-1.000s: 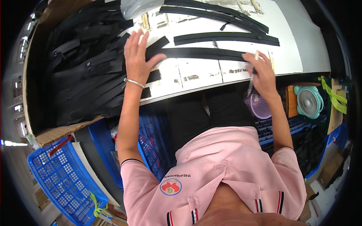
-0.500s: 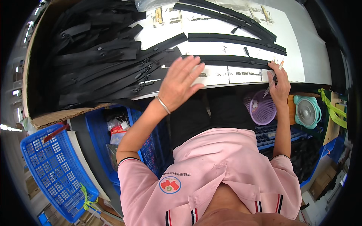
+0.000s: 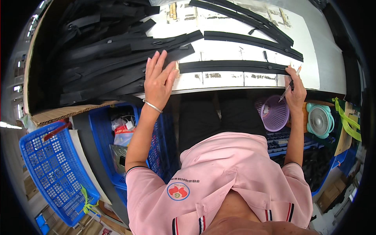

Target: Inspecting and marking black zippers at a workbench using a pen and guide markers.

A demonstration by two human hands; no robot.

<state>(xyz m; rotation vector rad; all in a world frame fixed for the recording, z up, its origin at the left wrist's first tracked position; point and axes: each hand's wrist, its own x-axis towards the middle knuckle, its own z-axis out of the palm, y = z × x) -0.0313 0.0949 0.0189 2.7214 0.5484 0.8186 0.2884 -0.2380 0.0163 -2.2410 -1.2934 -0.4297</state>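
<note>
A black zipper [image 3: 231,66] lies straight across the white board [image 3: 223,80], its pull near the right end. My right hand [image 3: 296,88] holds a slim pen [image 3: 282,96], while its fingertips touch the zipper's right end. At the left end, my left hand [image 3: 158,83] is flat with fingers stretched, over the edge of a heap of black zippers [image 3: 105,64]; nothing shows in its grip. Whether the palm touches the zipper's left end cannot be seen. Farther back lie another zipper [image 3: 250,40] and a pair of slanting zippers [image 3: 243,17].
A cardboard box wall [image 3: 74,111] borders the heap. Below the table edge are a blue crate [image 3: 100,137], a purple basket [image 3: 275,115] and a turquoise fan [image 3: 319,120]. Another blue basket [image 3: 58,168] stands at far left. Yellow tape pieces [image 3: 172,11] mark the board.
My left hand has slid left along the zipper to the heap, uncovering more of the zipper. My right hand stays at the right end with the pen. The whole view has shifted slightly.
</note>
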